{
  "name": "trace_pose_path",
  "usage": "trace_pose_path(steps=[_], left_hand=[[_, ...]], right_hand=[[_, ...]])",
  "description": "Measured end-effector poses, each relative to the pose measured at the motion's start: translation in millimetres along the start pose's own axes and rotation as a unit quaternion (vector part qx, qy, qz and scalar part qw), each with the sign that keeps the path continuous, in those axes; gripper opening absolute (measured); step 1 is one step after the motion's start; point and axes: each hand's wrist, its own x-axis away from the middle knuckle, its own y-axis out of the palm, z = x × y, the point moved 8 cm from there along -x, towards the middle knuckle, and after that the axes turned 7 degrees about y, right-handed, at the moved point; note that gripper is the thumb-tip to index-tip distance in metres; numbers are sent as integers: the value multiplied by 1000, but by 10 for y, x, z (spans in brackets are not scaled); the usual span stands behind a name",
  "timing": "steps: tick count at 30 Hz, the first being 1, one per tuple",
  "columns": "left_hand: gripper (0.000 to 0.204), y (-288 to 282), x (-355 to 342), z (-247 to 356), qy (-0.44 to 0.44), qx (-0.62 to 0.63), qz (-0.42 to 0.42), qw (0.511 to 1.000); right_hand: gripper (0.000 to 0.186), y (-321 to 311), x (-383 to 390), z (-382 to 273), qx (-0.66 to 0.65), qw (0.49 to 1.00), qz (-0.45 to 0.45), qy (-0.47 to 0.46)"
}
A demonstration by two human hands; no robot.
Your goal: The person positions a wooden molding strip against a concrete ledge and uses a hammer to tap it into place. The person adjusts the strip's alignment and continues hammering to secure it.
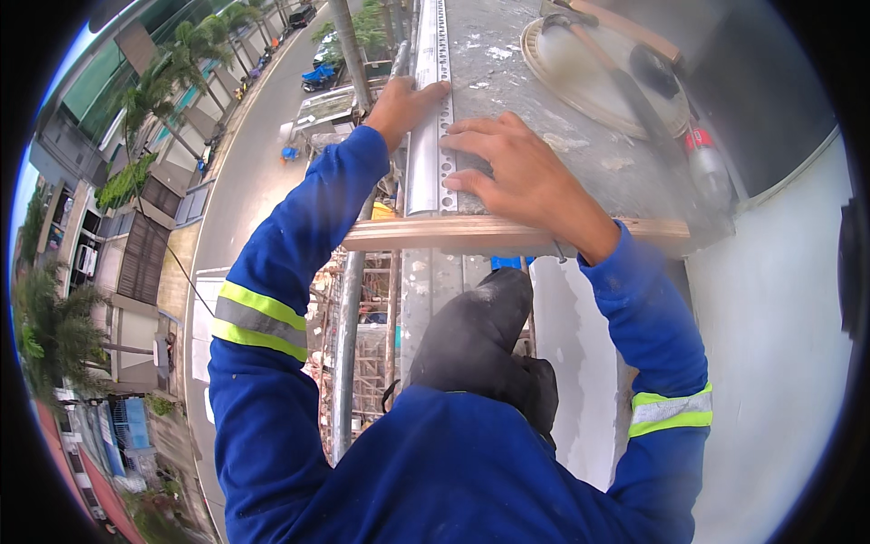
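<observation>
A long whitish edge trim strip point(423, 163) with a perforated flange lies along the outer edge of the grey concrete ledge point(489, 68). My left hand point(405, 111) is closed over the strip's outer side, its thumb on the perforated flange; its other fingers are partly hidden. Across the ledge from it, my right hand point(518, 168) is spread, with fingertips resting on the flange. The near end of the strip meets a plywood board point(435, 234) that lies crosswise below my hands.
On the ledge at right sit a round cream lid point(544, 68), a hammer point(625, 95) with a blurred head and a clear plastic bottle point(709, 172). Scaffold pipes point(347, 317) stand at left, with a street point(245, 154) far below. A white wall point(779, 299) rises at right.
</observation>
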Motion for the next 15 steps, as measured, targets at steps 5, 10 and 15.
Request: trace_pose_path(steps=[5, 10, 15], left_hand=[[40, 27, -2, 10, -12, -1, 6, 1000], [40, 39, -13, 47, -4, -47, 2, 999], [40, 37, -37, 27, -1, -65, 17, 998]], right_hand=[[47, 0, 59, -14, 0, 1000, -23, -7], [50, 4, 105, 1, -8, 999, -27, -26], [55, 23, 128, 11, 3, 999, -31, -23]])
